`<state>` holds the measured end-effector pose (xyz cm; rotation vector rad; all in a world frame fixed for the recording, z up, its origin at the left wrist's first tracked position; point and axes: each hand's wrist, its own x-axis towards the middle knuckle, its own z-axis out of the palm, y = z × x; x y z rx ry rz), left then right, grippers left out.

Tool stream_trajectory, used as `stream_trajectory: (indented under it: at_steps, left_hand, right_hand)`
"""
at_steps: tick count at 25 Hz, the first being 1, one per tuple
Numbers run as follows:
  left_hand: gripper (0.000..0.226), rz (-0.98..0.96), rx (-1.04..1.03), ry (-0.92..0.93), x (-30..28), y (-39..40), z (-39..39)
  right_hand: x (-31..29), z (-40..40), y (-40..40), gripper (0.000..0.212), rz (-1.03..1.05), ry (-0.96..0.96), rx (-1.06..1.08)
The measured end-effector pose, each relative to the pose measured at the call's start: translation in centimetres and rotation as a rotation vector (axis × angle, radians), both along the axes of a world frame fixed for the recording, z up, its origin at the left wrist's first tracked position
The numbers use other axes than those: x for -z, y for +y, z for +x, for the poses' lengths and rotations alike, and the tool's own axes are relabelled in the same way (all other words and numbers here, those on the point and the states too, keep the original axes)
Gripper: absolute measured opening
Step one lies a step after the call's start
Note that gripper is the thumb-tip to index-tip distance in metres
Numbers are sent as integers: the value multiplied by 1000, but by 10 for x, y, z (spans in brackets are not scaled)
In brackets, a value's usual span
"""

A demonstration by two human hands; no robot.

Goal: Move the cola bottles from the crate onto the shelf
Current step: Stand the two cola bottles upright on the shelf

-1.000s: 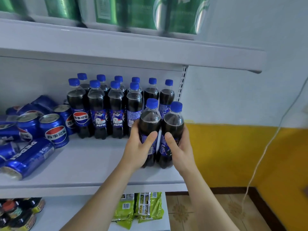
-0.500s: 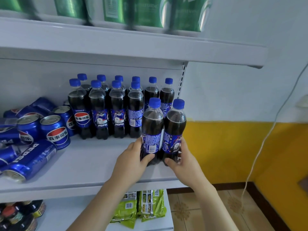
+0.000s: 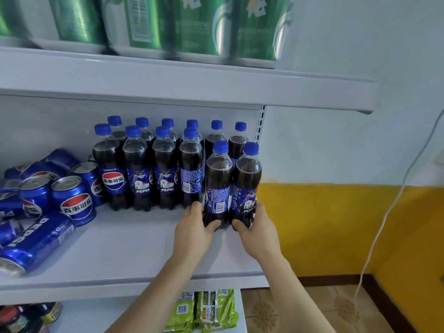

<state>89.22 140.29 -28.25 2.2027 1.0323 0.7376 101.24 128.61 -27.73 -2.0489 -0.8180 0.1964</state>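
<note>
Fingers of left hand [image 3: 192, 228] and right hand [image 3: 258, 228] curl low round two bottles [image 3: 217, 188], one each, gripping near the bases to slide them upright w/o tipping. Both stand on the shelf [image 3: 134, 251] by its right edge, in front of the back rows. Vs 1 s ago: grips dropped from mid-label, bottles pushed further in.

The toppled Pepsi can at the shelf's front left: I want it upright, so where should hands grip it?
Grip the toppled can around its cylindrical side wall, coming from above: it lies on its side on the shelf, top rim toward the front edge, upper side clear.
</note>
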Motion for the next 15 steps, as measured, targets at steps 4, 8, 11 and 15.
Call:
stream_trajectory:
  at_steps: [4, 8, 11, 15]
  left_hand:
    - [39, 86, -35, -27, 1, 6, 14]
    - [37, 88, -79, 2, -1, 10, 28]
    - [38, 99, -104, 41, -2, 15, 36]
    - [40, 110, -128, 144, -6, 20, 45]
  right_hand:
    - [1, 12, 14, 57, 6, -53, 9]
    - [2, 24, 25, 52, -13, -106, 18]
    - [5, 29, 33, 50, -6, -110, 16]
    - [9, 36, 39, 52, -14, -128, 21]
